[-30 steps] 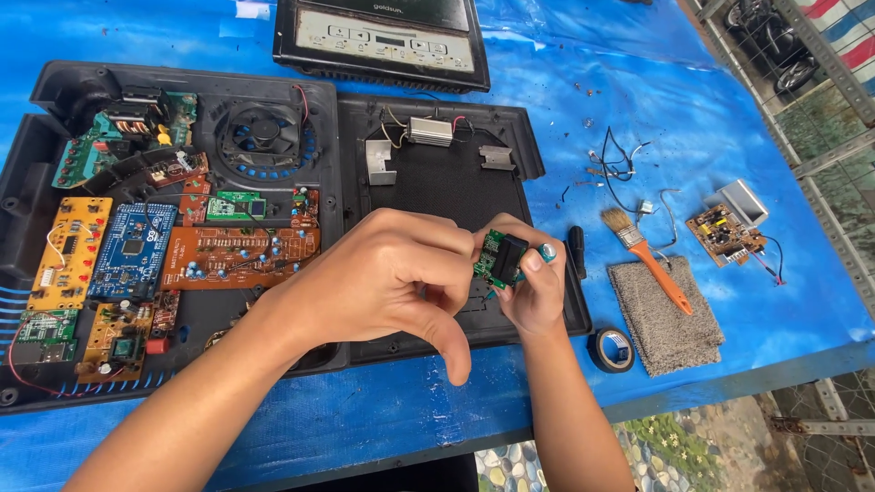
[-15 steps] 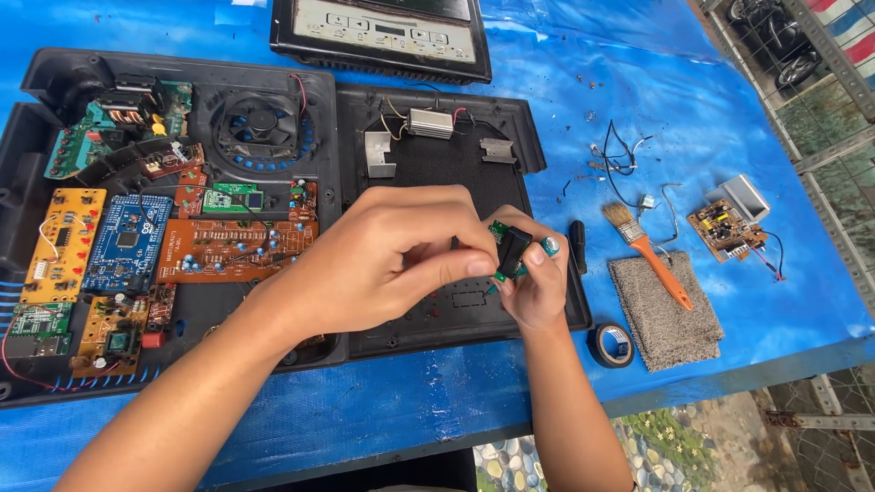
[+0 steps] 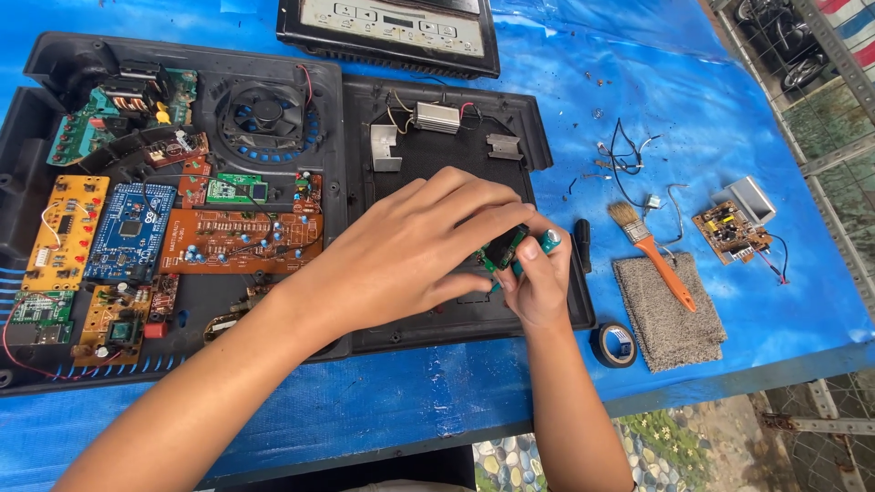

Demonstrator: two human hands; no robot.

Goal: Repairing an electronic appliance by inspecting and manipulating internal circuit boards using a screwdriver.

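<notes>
Left hand: my left hand (image 3: 410,251) reaches across from the left, fingers (image 3: 497,214) curled down and pinched on one small green circuit board (image 3: 504,248).
Right hand: my right hand (image 3: 538,282) comes up from below, fingers (image 3: 529,258) closed around one teal-handled tool (image 3: 548,240); its tip is hidden, so I cannot tell what kind it is.
Small board: one, held between both hands just above the right black tray (image 3: 437,164), roughly at its middle right.
Trays: two black plastic shells side by side; the left black tray (image 3: 55,55) touches the right one along its edge.
Left tray contents: one round fan (image 3: 266,114), one yellow board (image 3: 66,228), one blue board (image 3: 132,230), one long orange-brown board (image 3: 241,241), plus several smaller boards I cannot count surely.
Right tray contents: three small metal blocks near its far edge, the silver one (image 3: 437,117) wired.
Beside the hands: one black marker-like stick (image 3: 583,244), one orange-handled brush (image 3: 649,251), one grey cloth (image 3: 670,310), one roll of black tape (image 3: 614,344).
Further right: one small brown board (image 3: 729,230) with a metal box, loose wires (image 3: 624,155).
Far edge: one control panel (image 3: 392,27).
Tabletop: one blue sheet covers the tabletop (image 3: 711,109).
</notes>
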